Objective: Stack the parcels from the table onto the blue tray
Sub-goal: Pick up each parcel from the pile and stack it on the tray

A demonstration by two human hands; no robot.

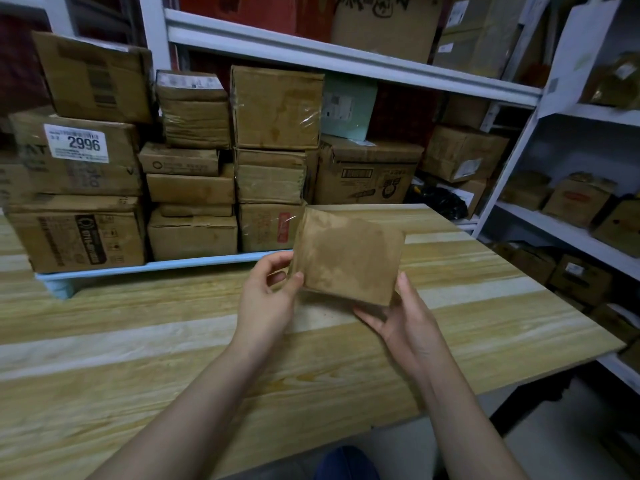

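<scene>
I hold a small brown cardboard parcel (348,254) in the air above the wooden table (173,358), just right of the tray's stacks. My left hand (268,299) pinches its lower left corner between thumb and fingers. My right hand (401,323) grips its lower right corner, fingers underneath and thumb on the side. The blue tray (156,266) lies at the back left of the table. Several brown parcels (194,188) are stacked on it in columns up to three high.
White metal shelves (346,60) packed with cartons stand behind the table and along the right side (571,233). The table's right edge (554,296) drops off to the floor. My knee in blue cloth (346,462) shows below the front edge.
</scene>
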